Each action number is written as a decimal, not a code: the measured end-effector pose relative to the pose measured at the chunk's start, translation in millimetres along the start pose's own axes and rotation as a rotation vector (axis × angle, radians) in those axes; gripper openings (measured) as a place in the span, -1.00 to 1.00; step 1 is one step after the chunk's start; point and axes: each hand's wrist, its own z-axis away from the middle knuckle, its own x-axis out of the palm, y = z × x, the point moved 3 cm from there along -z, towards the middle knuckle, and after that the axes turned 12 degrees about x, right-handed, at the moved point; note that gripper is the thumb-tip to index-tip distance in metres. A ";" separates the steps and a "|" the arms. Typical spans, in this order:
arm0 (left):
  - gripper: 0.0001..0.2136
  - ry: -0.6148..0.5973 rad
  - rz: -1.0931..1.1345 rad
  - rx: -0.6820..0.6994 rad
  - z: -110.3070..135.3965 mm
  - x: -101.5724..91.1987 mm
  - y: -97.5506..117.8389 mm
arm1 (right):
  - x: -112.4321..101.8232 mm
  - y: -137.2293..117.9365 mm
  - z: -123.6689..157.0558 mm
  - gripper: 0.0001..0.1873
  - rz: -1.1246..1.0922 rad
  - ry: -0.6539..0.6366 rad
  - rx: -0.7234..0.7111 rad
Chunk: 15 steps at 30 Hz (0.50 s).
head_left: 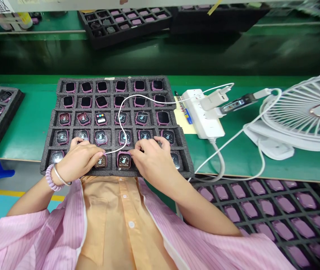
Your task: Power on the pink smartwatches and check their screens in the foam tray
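The left hand (pixel 78 159) is pinching the end of the white cable (pixel 120 112), its fingers closed tight on it. From those fingers the cable is running right, then curling away up the tray (pixel 47 165) towards the power strip (pixel 205 123). The right hand (pixel 151 161) is curling its fingers narrowly against a watch (pixel 124 160) between both sets of fingers, screen facing up. I cannot tell if it is gripping it.

A white cable (pixel 120 112) snakes down over the black foam tray (pixel 112 173) to a purple-cased watch (pixel 102 161) lying face-up in the near row, apparently plugged in. A second watch (pixel 124 160), its screen lit, lies in the next compartment.
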 end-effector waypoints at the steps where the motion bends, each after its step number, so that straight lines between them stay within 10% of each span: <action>1: -0.61 -0.002 -0.004 -0.007 -0.1 -0.1 -0.1 | 0.0 -0.1 -0.2 -0.78 -0.001 0.004 -0.002; 7: -0.71 0.050 -0.027 -0.071 -0.3 0.7 4.1 | 0.1 -5.5 -2.1 -0.77 -0.002 0.084 0.023; 15: -0.87 0.852 -0.347 -0.066 12.7 -16.4 28.7 | -36.8 38.8 12.2 -0.85 -0.294 0.439 0.361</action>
